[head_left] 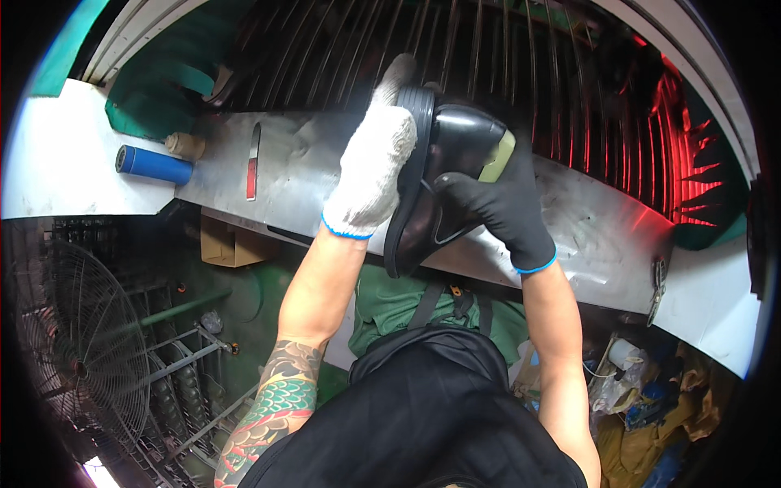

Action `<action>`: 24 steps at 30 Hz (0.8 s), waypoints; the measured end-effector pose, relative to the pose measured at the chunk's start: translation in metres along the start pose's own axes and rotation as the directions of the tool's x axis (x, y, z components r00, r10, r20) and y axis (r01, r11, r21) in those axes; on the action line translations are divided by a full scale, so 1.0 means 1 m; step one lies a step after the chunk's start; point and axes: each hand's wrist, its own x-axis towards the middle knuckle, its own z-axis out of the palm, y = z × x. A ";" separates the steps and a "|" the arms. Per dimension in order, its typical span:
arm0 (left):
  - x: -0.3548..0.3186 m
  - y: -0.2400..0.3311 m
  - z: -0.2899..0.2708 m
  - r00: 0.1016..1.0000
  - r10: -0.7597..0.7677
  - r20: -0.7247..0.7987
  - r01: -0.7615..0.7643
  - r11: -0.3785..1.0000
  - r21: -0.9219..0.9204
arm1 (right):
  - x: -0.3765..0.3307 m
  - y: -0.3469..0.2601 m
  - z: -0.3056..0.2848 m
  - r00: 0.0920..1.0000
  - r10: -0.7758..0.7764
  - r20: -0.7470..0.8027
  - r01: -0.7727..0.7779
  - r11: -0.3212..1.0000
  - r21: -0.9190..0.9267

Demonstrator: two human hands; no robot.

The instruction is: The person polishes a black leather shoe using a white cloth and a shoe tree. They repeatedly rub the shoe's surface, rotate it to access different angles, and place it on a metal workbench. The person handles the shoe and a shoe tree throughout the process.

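Observation:
A glossy black shoe (468, 124) is held up between my two hands above a metal ledge (594, 232). It stands on its side, with its thick ridged sole (413, 154) facing left. Pale yellow-green material, perhaps a last, shows at the shoe's opening (495, 159). My left hand (373, 167), in a white knitted glove with a blue cuff, presses along the sole. My right hand (508, 213) wears a dark grey glove and grips the shoe from the right, thumb on the upper; its other fingers are mostly hidden.
Beyond the ledge run metal rods (464, 49), lit red at the right. On the ledge's left lie a red-handled blade (251, 175), a blue cylinder (154, 164) and a tan roll (185, 145). A large fan (81, 358) stands lower left; a cardboard box (236, 246) sits below the ledge.

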 end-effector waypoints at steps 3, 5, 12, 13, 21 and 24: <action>-0.003 0.001 0.002 1.000 0.004 0.018 -0.004 1.000 0.021 | -0.002 -0.003 0.003 0.996 -0.090 0.010 0.090 0.989 -0.115; -0.005 0.005 0.002 1.000 -0.009 0.010 0.009 1.000 0.024 | -0.004 -0.002 0.006 0.992 -0.127 0.012 0.128 0.988 -0.092; -0.033 0.043 0.026 0.937 0.333 0.105 -0.348 0.870 0.350 | -0.018 -0.007 0.010 0.785 -0.566 0.250 0.605 0.787 -0.118; -0.037 0.049 0.022 0.886 0.420 0.198 -0.463 0.778 0.424 | -0.018 -0.015 0.009 0.731 -0.593 0.338 0.657 0.744 -0.116; -0.092 0.065 0.038 0.931 0.364 0.020 -0.343 0.855 0.390 | -0.047 -0.044 0.015 0.749 -0.435 0.500 0.622 0.722 -0.303; -0.115 0.051 0.044 0.913 0.372 -0.167 -0.323 0.910 0.261 | -0.062 -0.036 0.024 0.769 -0.450 0.455 0.616 0.713 -0.335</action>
